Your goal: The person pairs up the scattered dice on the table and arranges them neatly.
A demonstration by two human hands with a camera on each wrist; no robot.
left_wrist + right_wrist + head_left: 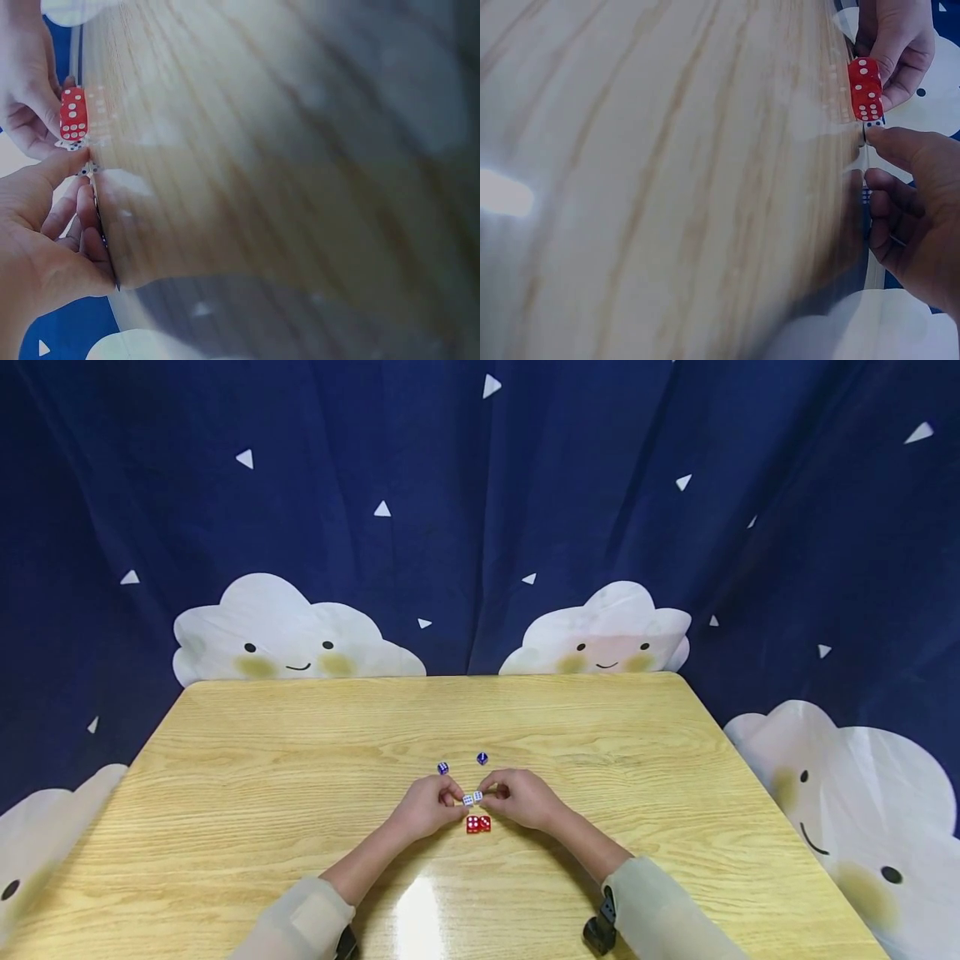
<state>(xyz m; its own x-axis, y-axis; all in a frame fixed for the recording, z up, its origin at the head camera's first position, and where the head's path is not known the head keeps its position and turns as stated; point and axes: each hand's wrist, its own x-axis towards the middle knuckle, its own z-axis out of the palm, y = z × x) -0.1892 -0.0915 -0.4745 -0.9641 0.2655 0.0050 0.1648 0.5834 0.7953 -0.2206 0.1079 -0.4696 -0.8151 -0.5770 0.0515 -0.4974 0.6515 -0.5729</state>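
Two white dice stand side by side between my hands near the middle of the wooden table. My left hand (427, 807) pinches the left white die (468, 800) between thumb and fingers. From the other side, my right hand (525, 799) pinches the right white die (477, 796). Just nearer to me, a red die (472, 824) sits against another red die (485, 823). In the left wrist view, the red dice (73, 112) partly hide the white ones. The right wrist view shows the red pair (866, 90) beside a sliver of white die (874, 122).
Beyond my hands lie two blue dice, one blue die (443, 767) close to the left fingers and another blue die (482, 758) farther back, apart from it. The wooden table (262, 777) ends at a dark blue curtain (435, 460) with cloud prints.
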